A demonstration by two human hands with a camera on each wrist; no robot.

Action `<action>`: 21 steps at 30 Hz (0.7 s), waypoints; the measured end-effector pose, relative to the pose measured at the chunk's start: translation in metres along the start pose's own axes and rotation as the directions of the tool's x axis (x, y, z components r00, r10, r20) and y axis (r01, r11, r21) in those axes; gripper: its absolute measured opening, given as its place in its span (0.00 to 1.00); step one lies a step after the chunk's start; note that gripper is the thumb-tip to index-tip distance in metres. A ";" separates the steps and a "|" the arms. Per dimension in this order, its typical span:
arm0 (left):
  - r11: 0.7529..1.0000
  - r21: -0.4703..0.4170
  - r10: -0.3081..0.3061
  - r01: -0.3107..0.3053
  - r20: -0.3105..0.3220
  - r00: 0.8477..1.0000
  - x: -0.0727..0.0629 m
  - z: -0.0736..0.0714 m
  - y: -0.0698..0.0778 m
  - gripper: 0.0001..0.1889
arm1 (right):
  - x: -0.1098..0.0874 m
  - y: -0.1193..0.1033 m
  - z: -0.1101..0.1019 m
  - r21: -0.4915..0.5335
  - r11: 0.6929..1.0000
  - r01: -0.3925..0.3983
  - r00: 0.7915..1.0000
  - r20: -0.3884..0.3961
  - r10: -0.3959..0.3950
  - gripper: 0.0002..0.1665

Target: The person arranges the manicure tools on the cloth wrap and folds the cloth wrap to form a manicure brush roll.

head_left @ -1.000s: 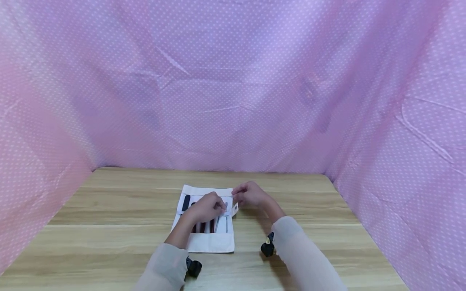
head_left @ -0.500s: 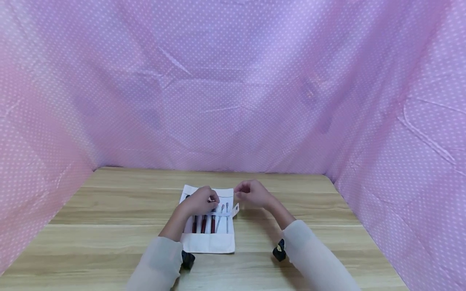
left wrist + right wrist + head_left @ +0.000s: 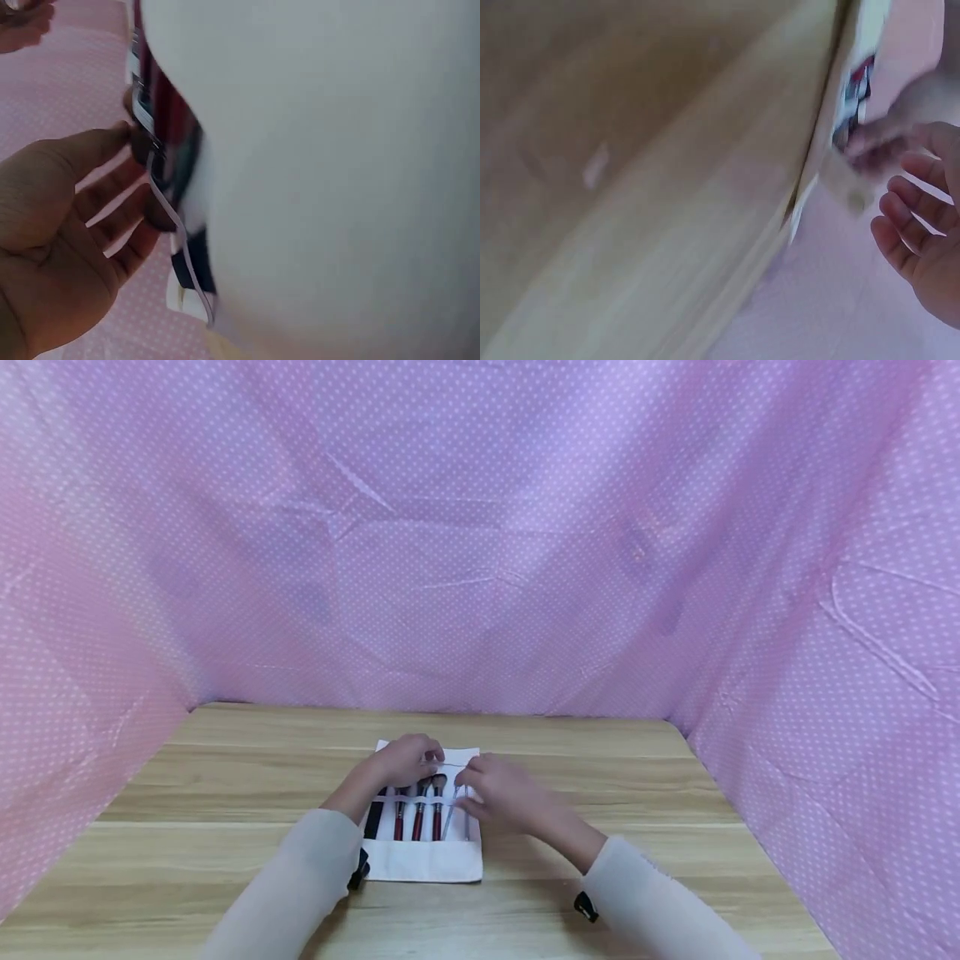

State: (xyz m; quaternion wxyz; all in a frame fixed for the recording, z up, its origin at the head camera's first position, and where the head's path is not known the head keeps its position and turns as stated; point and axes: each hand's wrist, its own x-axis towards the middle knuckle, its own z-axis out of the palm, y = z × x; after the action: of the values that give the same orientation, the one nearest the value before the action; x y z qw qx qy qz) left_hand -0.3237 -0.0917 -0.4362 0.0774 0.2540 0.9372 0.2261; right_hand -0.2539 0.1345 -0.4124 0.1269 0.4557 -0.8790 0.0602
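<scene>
A white fabric brush roll (image 3: 423,862) lies unrolled before me, its lower pocket and an elastic band holding several tools. Makeup brushes (image 3: 437,822) with dark red handles stand in the middle, a black flat tool (image 3: 374,820) at the left and thin metal sticks (image 3: 449,821) at the right. Across the upper left of the roll is my left hand (image 3: 408,760), fingers loosely bent at the brush tops; its wrist view shows fingertips (image 3: 124,135) beside the elastic (image 3: 176,214). My right hand (image 3: 510,793) reaches over the right edge, covering the metal sticks' tops, fingers relaxed (image 3: 900,232).
The roll lies on a wooden table (image 3: 637,802) with pink dotted cloth (image 3: 480,568) hanging behind and at both sides. A pale closing tab (image 3: 845,182) sticks out from the roll's right edge in the right wrist view.
My left hand has moved left across the roll, uncovering the brushes and metal sticks. The right hand went from beside the upper right corner to over the right edge.
</scene>
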 end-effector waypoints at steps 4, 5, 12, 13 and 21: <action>0.997 0.063 0.043 -0.045 0.032 0.999 0.001 -0.002 -0.005 0.10 | -0.002 -0.021 0.007 -0.066 0.995 0.075 0.993 0.102 -0.068 0.20; 0.996 0.079 0.046 -0.048 0.038 0.998 0.002 -0.002 -0.006 0.10 | -0.003 -0.025 0.008 -0.070 0.994 0.083 0.988 0.133 -0.073 0.21; 0.994 0.107 0.015 -0.021 0.060 0.998 0.002 0.000 -0.010 0.11 | -0.009 -0.042 0.024 -0.126 0.982 0.138 0.971 0.215 -0.109 0.27; 0.995 0.103 0.008 -0.014 0.063 0.998 0.002 0.000 -0.010 0.12 | -0.010 -0.043 0.026 -0.129 0.982 0.140 0.970 0.217 -0.110 0.28; 0.992 0.125 -0.015 0.006 0.073 0.997 0.001 -0.001 -0.009 0.13 | -0.012 -0.046 0.031 -0.100 0.992 0.080 0.963 0.266 -0.051 0.38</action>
State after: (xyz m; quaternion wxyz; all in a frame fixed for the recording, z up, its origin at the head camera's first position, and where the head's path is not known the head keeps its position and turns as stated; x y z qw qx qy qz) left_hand -0.3284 -0.0982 -0.4398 0.0970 0.2617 0.9473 0.1572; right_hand -0.2151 0.1105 -0.4458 0.0361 0.4809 -0.8744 -0.0537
